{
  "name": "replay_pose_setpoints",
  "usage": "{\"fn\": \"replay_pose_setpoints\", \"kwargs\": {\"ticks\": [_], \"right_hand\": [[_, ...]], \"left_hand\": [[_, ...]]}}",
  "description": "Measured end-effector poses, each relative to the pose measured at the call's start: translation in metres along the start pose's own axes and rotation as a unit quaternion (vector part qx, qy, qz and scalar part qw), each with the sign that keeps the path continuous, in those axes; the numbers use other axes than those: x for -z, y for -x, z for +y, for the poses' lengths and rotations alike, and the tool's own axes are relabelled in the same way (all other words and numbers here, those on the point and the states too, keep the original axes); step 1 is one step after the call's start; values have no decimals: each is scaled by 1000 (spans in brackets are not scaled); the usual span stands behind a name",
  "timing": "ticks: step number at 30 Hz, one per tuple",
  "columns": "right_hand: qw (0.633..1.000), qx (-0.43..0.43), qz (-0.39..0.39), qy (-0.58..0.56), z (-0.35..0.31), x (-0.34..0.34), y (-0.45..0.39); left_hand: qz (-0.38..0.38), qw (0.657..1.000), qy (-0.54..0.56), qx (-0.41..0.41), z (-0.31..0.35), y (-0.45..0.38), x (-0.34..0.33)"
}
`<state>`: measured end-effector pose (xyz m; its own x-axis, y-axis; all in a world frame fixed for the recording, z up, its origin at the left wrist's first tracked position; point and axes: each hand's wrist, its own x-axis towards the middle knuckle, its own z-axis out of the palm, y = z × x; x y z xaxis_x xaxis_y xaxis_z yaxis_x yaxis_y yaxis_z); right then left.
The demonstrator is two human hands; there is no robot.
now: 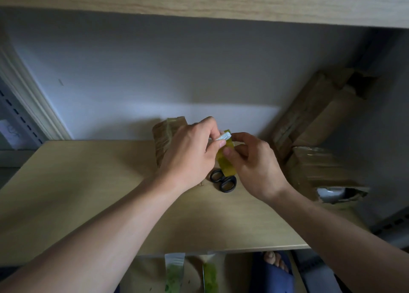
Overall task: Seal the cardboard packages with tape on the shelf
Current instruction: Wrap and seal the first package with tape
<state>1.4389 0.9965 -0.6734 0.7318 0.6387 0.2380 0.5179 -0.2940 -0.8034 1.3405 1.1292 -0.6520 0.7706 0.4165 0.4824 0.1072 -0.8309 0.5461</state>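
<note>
Above the middle of the wooden shelf (pixel 88 182), both hands meet on a yellowish roll of tape (pixel 225 160): the right hand (pixel 254 166) has its grip clenched around the roll, while the left hand (pixel 190 151) pinches the white tab (pixel 224 136) at the roll's top. Black scissors (pixel 223 180) lie at 6 o'clock just under the roll, one taped cardboard package (pixel 164 138) stands at 9 o'clock behind the left hand, and more cardboard packages (pixel 318 160) sit at 3 o'clock.
</note>
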Motion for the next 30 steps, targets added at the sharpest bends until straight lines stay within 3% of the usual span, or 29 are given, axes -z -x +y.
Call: {"fn": "replay_pose_setpoints", "kwargs": {"ticks": [10,13,16,19,24,27,30], "right_hand": [[991,-121,29,-51,3,-13,-5],[984,-119,-16,-135,3,-10,-2],[954,-184,-32,-235,10,-1,-5],[974,-191,-65,-102,27,-1,-9],[958,-84,-259,89,31,-14,-4],[949,-25,-252,189,33,-16,-6],[941,-26,-232,244,45,-7,-6]], "left_hand": [[-95,995,3,36,-1,-5,3],[-68,997,-12,38,-4,-11,8],[-45,999,-1,28,-13,-13,14],[-53,999,11,2,-19,-8,15],[-49,998,21,-25,-25,0,12],[-65,998,2,-21,-26,4,13],[-72,997,-17,-24,-24,5,15]]}}
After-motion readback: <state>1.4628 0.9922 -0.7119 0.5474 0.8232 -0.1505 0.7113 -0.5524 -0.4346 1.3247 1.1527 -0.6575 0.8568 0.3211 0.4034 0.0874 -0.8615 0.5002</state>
